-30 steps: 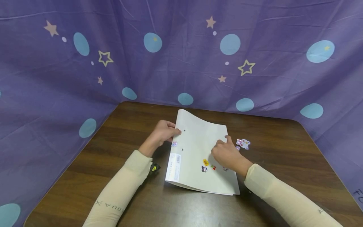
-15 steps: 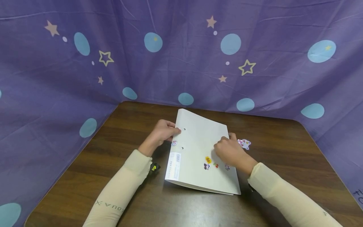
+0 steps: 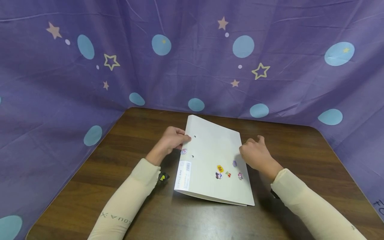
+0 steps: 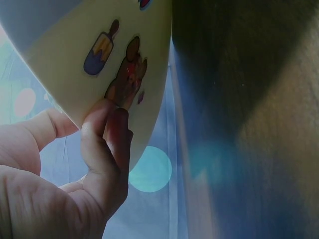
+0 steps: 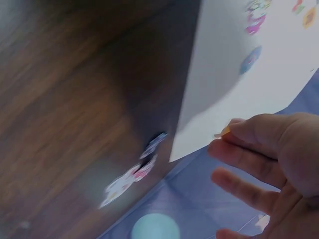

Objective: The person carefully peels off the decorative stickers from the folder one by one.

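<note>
A white file folder point(image 3: 213, 150) stands slightly bowed on the table, with a label and punched holes near its spine. My left hand point(image 3: 172, 138) pinches the spine edge, thumb in front and fingers behind. In the left wrist view, a bear sticker point(image 4: 130, 74) and an ice-pop sticker point(image 4: 98, 54) show beside those fingers. On the front cover are a yellow sticker point(image 3: 220, 168), a cherry sticker point(image 3: 228, 174), a round purple sticker point(image 3: 235, 163) and others. Beside the folder's right edge, my right hand point(image 3: 256, 156) pinches a small yellow-orange piece point(image 5: 226, 131), probably a sticker.
White and pink stickers point(image 5: 128, 180) lie on the brown wooden table point(image 3: 300, 160) to the folder's right, hidden behind the right hand in the head view. A purple patterned curtain point(image 3: 192, 60) hangs behind the table.
My right hand has moved right, off the folder's cover and past its edge, uncovering the round purple sticker. My left hand keeps its hold on the spine.
</note>
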